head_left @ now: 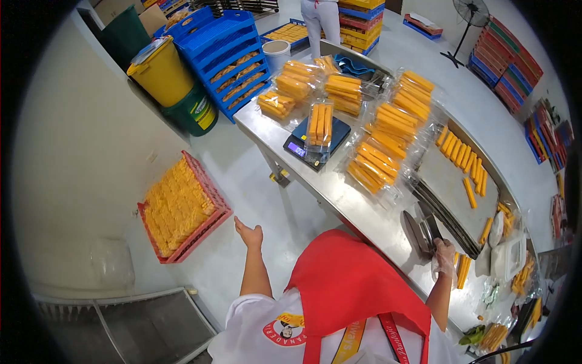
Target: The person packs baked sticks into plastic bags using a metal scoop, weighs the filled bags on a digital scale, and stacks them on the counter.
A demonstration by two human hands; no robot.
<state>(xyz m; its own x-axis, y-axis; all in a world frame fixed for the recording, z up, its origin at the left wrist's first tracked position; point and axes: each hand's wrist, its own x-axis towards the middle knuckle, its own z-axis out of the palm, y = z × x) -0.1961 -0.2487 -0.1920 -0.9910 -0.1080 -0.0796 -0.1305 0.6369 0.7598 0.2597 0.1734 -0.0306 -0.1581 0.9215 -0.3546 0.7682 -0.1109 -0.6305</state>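
Note:
My left hand (pixel 248 233) is bare and hangs over the floor beside the table, its fingers apart and nothing in them. In a clear plastic glove, my right hand (pixel 444 253) is closed on the dark handle of a flat metal tool (pixel 417 233) above the steel table (pixel 339 188). A bag of orange sticks (pixel 319 124) lies on a digital scale (pixel 297 149) with a lit display. Beside the scale, filled clear bags (pixel 374 164) are piled up. Loose orange sticks (pixel 464 155) lie on a metal tray (pixel 442 176) to the right.
A red crate (pixel 206 224) of yellow packs stands on the floor at left. Blue stacked crates (pixel 224 48), a yellow bin (pixel 159 71) and a white bucket (pixel 277 53) are beyond. Another person (pixel 321 24) stands behind the table. A plastic container (pixel 509 256) sits at right.

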